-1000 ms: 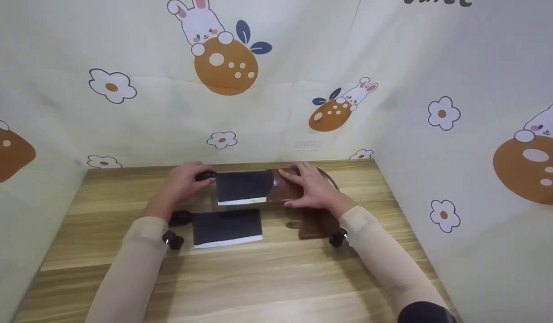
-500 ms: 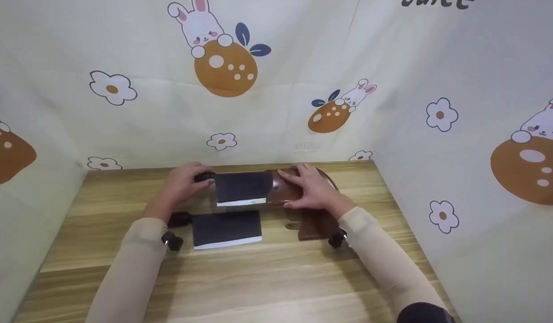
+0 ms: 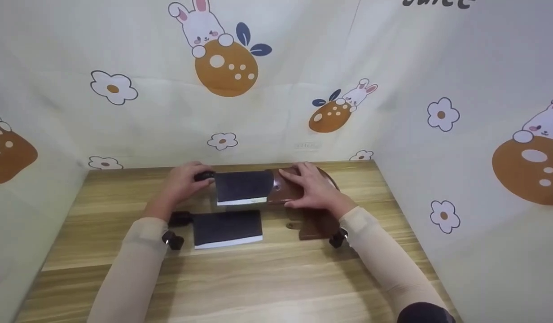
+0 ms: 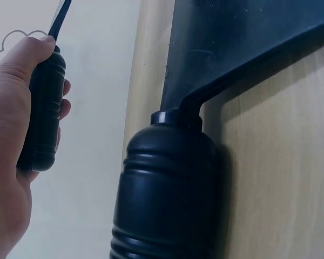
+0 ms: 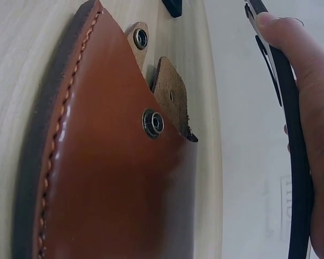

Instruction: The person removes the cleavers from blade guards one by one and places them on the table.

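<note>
In the head view, my left hand [image 3: 182, 181] grips the black handle of a cleaver [image 3: 245, 187] near the table's back edge. Its dark blade, with a bright cutting edge, runs partly into a brown leather sheath [image 3: 282, 193]; the covered end is hidden. My right hand [image 3: 316, 189] holds that sheath, thumb on the near side and fingers spread over it. The left wrist view shows fingers wrapped round the ridged handle [image 4: 43, 113]. In the right wrist view, the held sheath appears edge-on as a dark strip [image 5: 298, 167].
A second cleaver [image 3: 227, 228] lies nearer on the wooden table [image 3: 267, 282], handle to the left. Right of it, partly under my right wrist, lies a second brown sheath [image 3: 314, 224] with snap studs and a loose strap. Patterned cloth walls [image 3: 276, 112] enclose the table.
</note>
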Available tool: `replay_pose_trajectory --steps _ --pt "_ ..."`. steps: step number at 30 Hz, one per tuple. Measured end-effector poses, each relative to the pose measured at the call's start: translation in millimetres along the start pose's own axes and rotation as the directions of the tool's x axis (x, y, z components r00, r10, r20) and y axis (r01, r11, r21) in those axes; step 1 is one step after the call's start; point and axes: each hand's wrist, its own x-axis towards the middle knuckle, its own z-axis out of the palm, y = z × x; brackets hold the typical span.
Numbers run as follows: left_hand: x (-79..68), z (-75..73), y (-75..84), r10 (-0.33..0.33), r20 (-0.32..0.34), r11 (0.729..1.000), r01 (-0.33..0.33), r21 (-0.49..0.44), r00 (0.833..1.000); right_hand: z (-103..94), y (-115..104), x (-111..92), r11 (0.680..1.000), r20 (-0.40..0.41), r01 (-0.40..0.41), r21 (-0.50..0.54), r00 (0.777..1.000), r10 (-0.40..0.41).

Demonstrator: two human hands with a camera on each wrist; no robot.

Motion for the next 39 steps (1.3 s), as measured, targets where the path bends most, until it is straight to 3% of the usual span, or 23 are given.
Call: replay_pose_trajectory --steps 6,12,26,33,39 --pt "-4.4 -4.8 -1.3 -0.036 0.004 0.999 0.036 0.006 0.999 -0.9 5.7 -2.5 0.999 -0.004 -0.031 -0.008 0.999 0.031" --pt "-2.9 -6.0 -2.8 -0.02 0.009 1.0 0.02 0.018 1.0 -1.1 8.5 -2.9 0.999 0.005 -0.032 -0.008 0.999 0.032" --pt "-6.3 -8.8 -8.0 -0.088 0.049 0.995 0.09 -0.042 0.995 -0.9 12.8 -8.6 0.999 -0.019 -0.044 0.027 0.999 0.045" --pt "-7.8 -13.5 -12.2 -0.063 0.027 0.998 0.063 -0.014 0.998 -5.8 16.2 -9.9 0.998 0.006 -0.052 0.018 0.999 0.052" --pt "-11.0 -18.2 -16.8 -0.085 0.02 0.996 0.085 -0.005 0.996 -8.5 26.3 -15.0 0.996 0.016 -0.091 0.001 0.996 0.091"
